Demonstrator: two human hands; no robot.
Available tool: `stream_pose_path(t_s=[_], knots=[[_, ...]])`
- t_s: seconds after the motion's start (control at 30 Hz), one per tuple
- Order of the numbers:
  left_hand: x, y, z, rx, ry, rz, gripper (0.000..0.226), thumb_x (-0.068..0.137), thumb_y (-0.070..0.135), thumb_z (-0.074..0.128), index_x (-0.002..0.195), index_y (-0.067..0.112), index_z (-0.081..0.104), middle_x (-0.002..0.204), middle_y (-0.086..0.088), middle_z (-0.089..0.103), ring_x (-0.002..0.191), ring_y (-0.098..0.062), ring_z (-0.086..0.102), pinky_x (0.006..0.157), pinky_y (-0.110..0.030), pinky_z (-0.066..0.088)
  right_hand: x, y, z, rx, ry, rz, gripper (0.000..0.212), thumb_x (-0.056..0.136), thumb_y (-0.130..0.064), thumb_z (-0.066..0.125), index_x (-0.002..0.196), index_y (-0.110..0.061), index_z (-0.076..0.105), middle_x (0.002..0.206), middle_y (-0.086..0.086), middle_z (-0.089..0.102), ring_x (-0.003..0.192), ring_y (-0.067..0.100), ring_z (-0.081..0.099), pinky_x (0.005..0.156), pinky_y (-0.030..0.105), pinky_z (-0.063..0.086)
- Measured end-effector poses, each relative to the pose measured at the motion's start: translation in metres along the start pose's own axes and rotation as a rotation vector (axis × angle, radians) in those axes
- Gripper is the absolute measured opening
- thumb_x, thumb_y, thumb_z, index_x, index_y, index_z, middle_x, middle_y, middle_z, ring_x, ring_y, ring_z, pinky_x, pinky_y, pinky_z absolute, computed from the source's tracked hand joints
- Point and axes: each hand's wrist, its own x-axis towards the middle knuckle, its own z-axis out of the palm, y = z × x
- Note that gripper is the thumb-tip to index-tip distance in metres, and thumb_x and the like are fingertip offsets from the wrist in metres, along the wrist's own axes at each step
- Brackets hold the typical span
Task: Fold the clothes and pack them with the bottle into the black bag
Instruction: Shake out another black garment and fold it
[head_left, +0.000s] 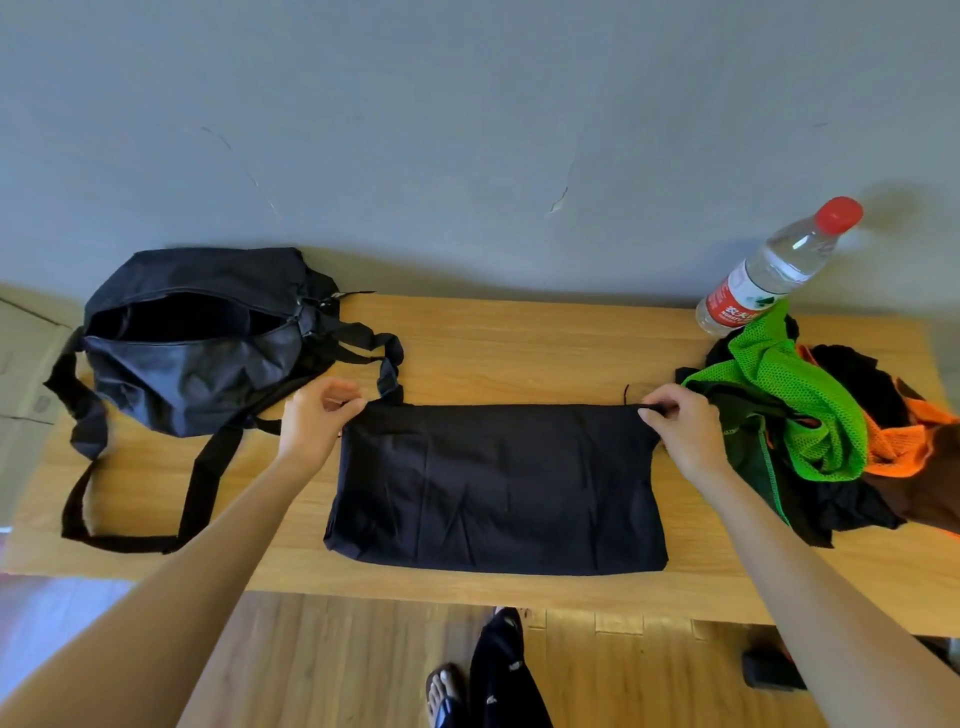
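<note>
A black garment (496, 486) lies flat in the middle of the wooden table (519, 343), folded into a wide rectangle. Its long axis runs left to right, parallel to the table's near edge, and its far edge is the one being handled.

The left hand (317, 421) pinches the far left corner of the cloth between thumb and curled fingers. The right hand (678, 423) pinches the far right corner the same way, fingers curled round the hem. Both forearms reach in from the near side, one either side of the garment.

The black bag (192, 353) sits at the left end of the table, against the wall. Its zip is open and the mouth faces up and toward the person, with its long axis running roughly left to right. Its straps (202, 483) trail across the table toward the near edge, and one loop lies just beside the left hand.

The bottle (774, 270) stands at the far right corner, clear with a red cap (839, 213), and appears to lean toward the right in this wide view. Its red and white label carries Chinese characters and a line of Latin letters too small to read.

A heap of clothes (821, 431) lies just in front of the bottle: green mesh, orange mesh and black fabric tangled together, touching the right hand's side of the garment.
</note>
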Motion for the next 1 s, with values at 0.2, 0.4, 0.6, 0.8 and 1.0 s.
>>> stream_pose_path(t_s=[0.2,0.4,0.6,0.8,1.0], knots=[[-0.034,0.013,0.027,0.325,0.144,0.441,0.040,0.077,0.012,0.074,0.115,0.011,0.058,0.109,-0.001,0.055,0.105,-0.018,0.044,0.085,-0.030,0.040,-0.024,-0.010,0.015,-0.307,0.083,-0.361,0.042,0.080,-0.016,0.072,0.120,-0.012,0.058,0.120,0.012,0.048,0.110,0.029,0.048,0.091,0.042,0.045],[-0.063,-0.005,0.070,0.668,-0.187,0.603,0.069,0.077,0.034,0.073,0.138,0.023,0.043,0.140,-0.005,0.042,0.133,-0.023,0.034,0.110,-0.050,0.029,-0.047,-0.003,0.051,-0.533,-0.226,-0.614,0.071,0.082,-0.039,0.068,0.144,-0.028,0.036,0.152,0.003,0.028,0.140,0.027,0.023,0.113,0.047,0.022],[-0.056,-0.011,0.090,0.880,-0.331,0.550,0.086,0.083,0.061,0.050,0.146,0.037,-0.004,0.157,0.003,-0.012,0.139,-0.011,-0.025,0.106,-0.053,-0.019,-0.037,0.018,0.056,-0.646,-0.314,-0.580,0.079,0.085,-0.060,0.051,0.148,-0.042,0.007,0.158,-0.011,-0.008,0.144,0.020,-0.019,0.112,0.053,-0.013],[-0.031,0.015,0.110,0.895,-0.391,0.591,0.084,0.079,0.067,0.036,0.144,0.039,-0.010,0.156,0.006,-0.019,0.139,-0.011,-0.028,0.104,-0.055,-0.021,-0.014,0.031,0.035,-0.666,-0.307,-0.519,0.078,0.085,-0.065,0.045,0.146,-0.047,0.000,0.157,-0.015,-0.015,0.143,0.019,-0.023,0.113,0.055,-0.010],[-0.005,0.039,0.138,0.889,-0.398,0.634,0.085,0.078,0.070,0.033,0.144,0.039,-0.012,0.155,0.007,-0.020,0.140,-0.013,-0.026,0.104,-0.055,-0.022,0.013,0.039,0.015,-0.580,-0.342,-0.441,0.077,0.086,-0.060,0.049,0.145,-0.049,0.001,0.155,-0.019,-0.018,0.141,0.013,-0.028,0.113,0.054,-0.001]])
